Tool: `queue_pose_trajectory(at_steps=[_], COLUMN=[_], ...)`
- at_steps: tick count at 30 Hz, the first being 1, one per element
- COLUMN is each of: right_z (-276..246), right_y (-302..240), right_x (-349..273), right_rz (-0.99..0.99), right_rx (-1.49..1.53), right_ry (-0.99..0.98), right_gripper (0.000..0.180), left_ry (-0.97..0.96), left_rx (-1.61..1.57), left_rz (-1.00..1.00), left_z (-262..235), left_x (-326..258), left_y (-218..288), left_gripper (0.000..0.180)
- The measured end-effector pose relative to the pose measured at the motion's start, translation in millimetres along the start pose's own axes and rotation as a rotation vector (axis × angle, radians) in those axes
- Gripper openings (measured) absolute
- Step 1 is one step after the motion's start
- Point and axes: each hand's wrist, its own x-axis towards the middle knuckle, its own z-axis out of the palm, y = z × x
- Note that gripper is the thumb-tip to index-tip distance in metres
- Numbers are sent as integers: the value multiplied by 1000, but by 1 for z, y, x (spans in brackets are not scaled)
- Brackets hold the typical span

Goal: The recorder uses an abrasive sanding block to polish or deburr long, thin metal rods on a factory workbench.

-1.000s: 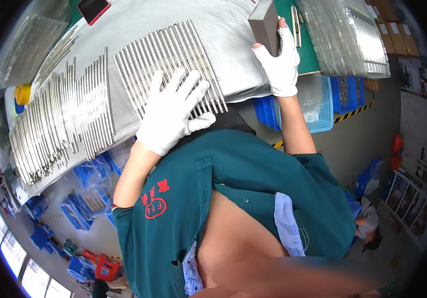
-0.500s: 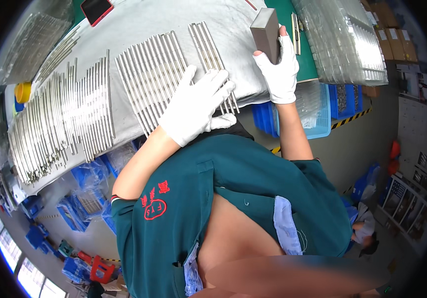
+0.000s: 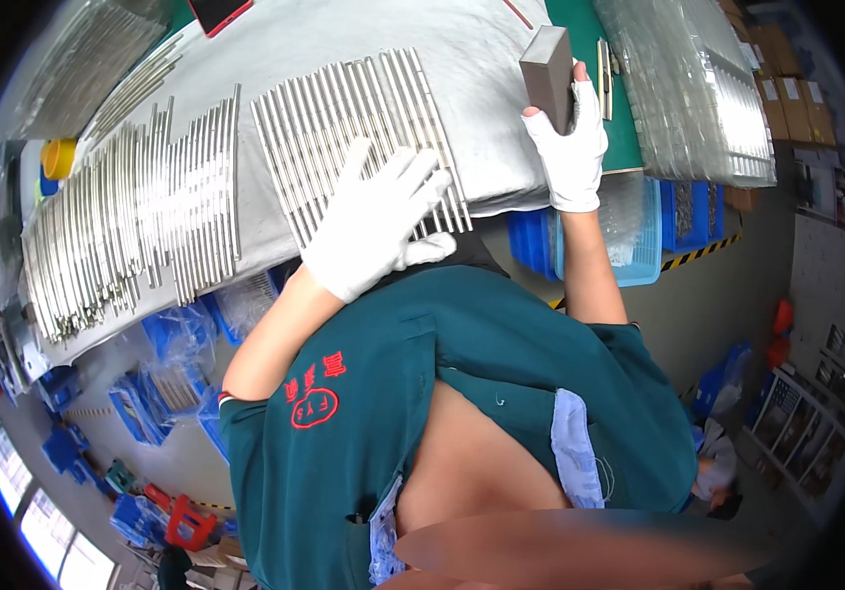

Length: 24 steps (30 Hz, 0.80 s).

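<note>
Your workbench (image 3: 580,20) has a green top, mostly under a grey cloth (image 3: 344,49). On the cloth you've got rows of metal rods (image 3: 354,128), more rods (image 3: 137,226) further left, a red-edged phone (image 3: 218,12). Clear bagged rod packs (image 3: 688,88) sit at right; yellow tape roll (image 3: 59,157) far left.

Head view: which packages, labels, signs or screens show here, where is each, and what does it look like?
Cardboard boxes: top right past the table, brown, stacked.
Clear plastic packs: right of the table, shiny see-through sheets.
Red embroidered emblem: on the green shirt, oval outline below characters.
Dark flat device: top edge, red-rimmed, possibly a screen.
</note>
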Motion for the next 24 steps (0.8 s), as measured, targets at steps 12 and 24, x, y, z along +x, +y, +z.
queue_pose_trajectory(at_steps=[12, 24], right_z=[-3, -2], right_y=[-1, -2], right_x=[1, 2], right_rz=[69, 37], right_rx=[-7, -26], right_ry=[-48, -40], right_gripper=[84, 82], left_ry=[78, 40], left_rx=[89, 9], left_rz=[-86, -93], left_z=[-9, 4], left_x=[-29, -28], left_y=[-12, -11], left_gripper=[65, 68])
